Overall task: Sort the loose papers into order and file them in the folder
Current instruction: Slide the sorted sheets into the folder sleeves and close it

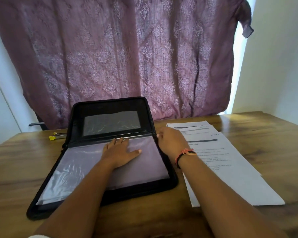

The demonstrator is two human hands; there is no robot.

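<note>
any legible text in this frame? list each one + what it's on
No text here can be read.
papers: printed lines under dark header bars, all too blurred and small to quote.
folder: no label or brand shows on it.
yellow-tipped tool: no marking can be made out.

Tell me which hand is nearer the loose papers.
Right. The right hand is at the folder's right edge, overlapping the papers' left side; the left hand lies flat on the folder's plastic sleeve, farther left.
</note>
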